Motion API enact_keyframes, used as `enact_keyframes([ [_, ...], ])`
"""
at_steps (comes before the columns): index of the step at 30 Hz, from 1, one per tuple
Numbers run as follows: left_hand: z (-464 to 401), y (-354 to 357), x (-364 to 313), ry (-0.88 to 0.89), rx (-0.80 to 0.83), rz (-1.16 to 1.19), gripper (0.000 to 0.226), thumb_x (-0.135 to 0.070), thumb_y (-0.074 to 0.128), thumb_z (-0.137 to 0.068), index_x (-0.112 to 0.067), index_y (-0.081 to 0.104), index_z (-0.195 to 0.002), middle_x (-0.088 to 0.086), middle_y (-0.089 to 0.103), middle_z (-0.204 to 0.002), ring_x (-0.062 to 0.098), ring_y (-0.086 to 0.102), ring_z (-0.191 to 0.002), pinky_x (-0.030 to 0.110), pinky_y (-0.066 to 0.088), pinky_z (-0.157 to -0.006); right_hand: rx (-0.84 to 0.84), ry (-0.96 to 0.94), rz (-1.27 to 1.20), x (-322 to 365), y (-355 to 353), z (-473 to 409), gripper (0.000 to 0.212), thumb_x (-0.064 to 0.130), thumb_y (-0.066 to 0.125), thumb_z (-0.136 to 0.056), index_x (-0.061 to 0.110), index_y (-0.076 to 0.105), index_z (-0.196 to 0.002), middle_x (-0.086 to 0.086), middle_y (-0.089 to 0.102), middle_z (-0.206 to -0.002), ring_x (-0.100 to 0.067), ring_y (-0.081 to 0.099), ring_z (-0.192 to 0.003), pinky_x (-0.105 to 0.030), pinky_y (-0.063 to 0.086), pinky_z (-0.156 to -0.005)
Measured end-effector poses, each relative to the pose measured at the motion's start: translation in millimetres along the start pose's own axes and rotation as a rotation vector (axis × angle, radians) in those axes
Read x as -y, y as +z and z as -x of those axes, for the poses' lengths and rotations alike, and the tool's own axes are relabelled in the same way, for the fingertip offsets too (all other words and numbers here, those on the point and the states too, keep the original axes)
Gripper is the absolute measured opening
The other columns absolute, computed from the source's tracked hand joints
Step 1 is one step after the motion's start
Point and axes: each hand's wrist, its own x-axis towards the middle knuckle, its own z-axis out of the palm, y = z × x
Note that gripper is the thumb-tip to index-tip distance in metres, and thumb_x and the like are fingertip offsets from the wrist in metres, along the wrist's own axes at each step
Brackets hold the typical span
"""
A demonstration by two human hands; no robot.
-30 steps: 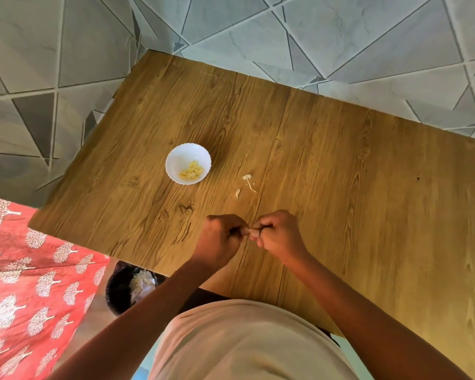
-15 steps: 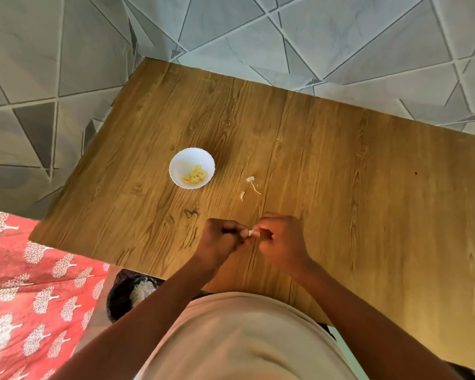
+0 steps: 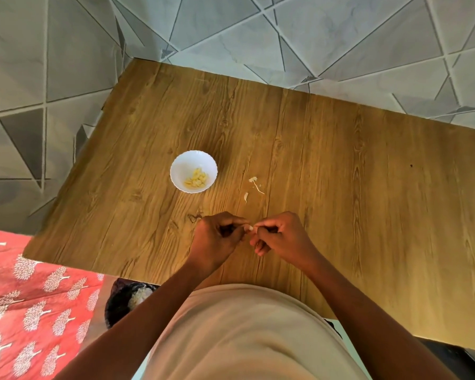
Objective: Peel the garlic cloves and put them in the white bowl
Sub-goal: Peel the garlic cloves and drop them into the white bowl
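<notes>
Small pale garlic clove (image 3: 249,228) pinched between the curled fingertips of left hand (image 3: 217,242) and right hand (image 3: 281,238), above the near edge of the wood-grain laminate desk (image 3: 340,174). Round scalloped white bowl (image 3: 194,171) holds yellowish peeled cloves (image 3: 196,178), toward the left edge. Papery skin scraps (image 3: 254,186) lie between.

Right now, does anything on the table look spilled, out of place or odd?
Only minor litter: a garlic stem scrap and a bit of garlic skin lie loose on the wooden table, right of the white bowl. The bowl stands upright with peeled cloves inside. Both hands, left hand and right hand, pinch one garlic clove.
</notes>
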Motion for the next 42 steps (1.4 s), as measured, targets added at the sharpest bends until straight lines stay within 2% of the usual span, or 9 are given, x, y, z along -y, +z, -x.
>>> enact_keyframes([
  [3, -0.7, -0.6, 1.4, 0.111, -0.013, -0.062, 0.016, -0.005, 0.082, -0.087, -0.014, 0.083, -0.1, -0.009, 0.075, -0.084, 0.016, 0.07, -0.072, 0.032, 0.057, -0.064, 0.0, 0.001, -0.018, 2.8, -0.6, 0.0, 0.012, 0.001, 0.065, -0.096, -0.002, 0.075, -0.103, -0.012, 0.076, -0.077, -0.025, 0.075, -0.061, -0.041, 0.064, -0.061],
  [8, 2.4, 4.8, 1.6, 0.341, -0.029, -0.204, 0.017, 0.0, 0.08, -0.086, -0.009, 0.081, -0.101, 0.0, 0.071, -0.083, 0.006, 0.064, -0.068, 0.016, 0.05, -0.061, -0.038, -0.069, 0.108, 1.8, 2.7, 2.5, 0.013, 0.005, 0.067, -0.096, 0.0, 0.077, -0.091, -0.005, 0.075, -0.072, -0.014, 0.074, -0.059, -0.038, 0.064, -0.06],
  [12, 3.9, 11.6, 3.7, 0.288, -0.065, -0.173, 0.015, -0.004, 0.079, -0.088, -0.01, 0.082, -0.101, -0.002, 0.072, -0.084, 0.007, 0.066, -0.067, 0.018, 0.051, -0.061, -0.07, -0.217, 0.359, -4.8, 6.1, 1.3, 0.021, 0.009, 0.064, -0.095, 0.003, 0.073, -0.077, -0.004, 0.07, -0.065, -0.012, 0.066, -0.054, -0.033, 0.058, -0.056],
  [16, 4.3, 16.8, 3.1, 0.203, -0.076, -0.107, 0.013, -0.006, 0.079, -0.089, -0.012, 0.081, -0.101, -0.003, 0.074, -0.086, 0.011, 0.07, -0.07, 0.029, 0.058, -0.062, -0.167, -0.34, 0.586, -9.9, 10.5, -0.9, 0.019, 0.008, 0.067, -0.091, 0.005, 0.066, -0.072, 0.0, 0.056, -0.064, -0.01, 0.043, -0.053, -0.021, 0.033, -0.053],
  [21, 5.0, 21.0, 3.4, 0.271, -0.116, -0.144, 0.015, -0.002, 0.077, -0.089, -0.006, 0.08, -0.103, 0.002, 0.072, -0.088, 0.01, 0.067, -0.072, 0.021, 0.053, -0.061, -0.196, -0.057, 0.127, -5.4, 14.6, 5.2, 0.017, 0.011, 0.065, -0.099, 0.003, 0.074, -0.087, -0.005, 0.071, -0.068, -0.012, 0.07, -0.054, -0.033, 0.061, -0.054],
  [27, 2.7, 11.2, 10.3, 0.223, -0.199, -0.096, 0.014, -0.002, 0.076, -0.092, -0.008, 0.08, -0.104, 0.0, 0.074, -0.091, 0.018, 0.069, -0.074, 0.041, 0.057, -0.06, -0.189, 0.185, -0.335, -8.4, 4.6, -0.3, 0.019, -0.002, 0.059, -0.098, -0.002, 0.074, -0.085, -0.011, 0.071, -0.067, -0.022, 0.067, -0.053, -0.028, 0.055, -0.051],
  [31, 3.8, 10.0, 10.4, 0.127, -0.185, -0.005, 0.015, -0.004, 0.078, -0.091, -0.012, 0.08, -0.103, -0.004, 0.077, -0.091, 0.015, 0.072, -0.076, 0.04, 0.06, -0.065, -0.18, 0.059, -0.05, -22.8, 10.5, 1.9, 0.01, 0.006, 0.067, -0.097, 0.003, 0.076, -0.101, -0.007, 0.075, -0.075, -0.017, 0.071, -0.058, -0.031, 0.061, -0.058],
  [35, 4.5, 10.8, 17.6, 0.046, -0.17, -0.018, 0.017, -0.008, 0.08, -0.089, -0.013, 0.08, -0.106, -0.006, 0.079, -0.095, 0.012, 0.075, -0.081, 0.041, 0.062, -0.071, -0.152, -0.014, 0.224, -28.1, 13.8, -6.5, 0.004, 0.013, 0.077, -0.09, 0.01, 0.078, -0.092, 0.008, 0.068, -0.07, -0.006, 0.068, -0.058, -0.02, 0.057, -0.062],
  [42, 3.8, 10.8, 15.4, 0.016, -0.174, -0.048, 0.017, -0.01, 0.083, -0.086, -0.011, 0.081, -0.103, -0.009, 0.079, -0.095, 0.004, 0.074, -0.086, 0.026, 0.061, -0.076, -0.195, -0.092, 0.21, -31.3, 11.1, -11.5, 0.013, 0.008, 0.074, -0.092, 0.013, 0.077, -0.103, 0.007, 0.072, -0.088, 0.0, 0.067, -0.078, -0.02, 0.053, -0.074],
])
